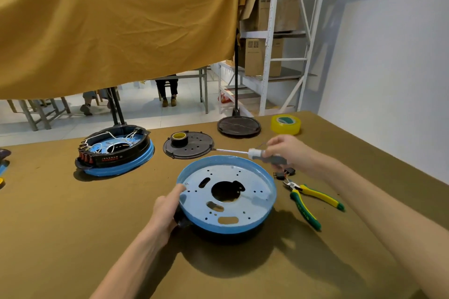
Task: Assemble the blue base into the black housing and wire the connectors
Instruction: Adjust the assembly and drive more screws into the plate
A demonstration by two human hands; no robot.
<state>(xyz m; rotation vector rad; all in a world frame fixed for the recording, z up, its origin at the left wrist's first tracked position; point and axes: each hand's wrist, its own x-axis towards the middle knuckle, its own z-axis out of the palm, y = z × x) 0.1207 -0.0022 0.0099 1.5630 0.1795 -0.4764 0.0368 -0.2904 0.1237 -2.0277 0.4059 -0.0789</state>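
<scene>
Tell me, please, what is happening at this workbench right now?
A person is assembling a round appliance part. The left hand grips the edge of the blue base, which sits on a black housing. The right hand holds a screwdriver above it. A wired unit, pliers and yellow tape lie on the table.
</scene>
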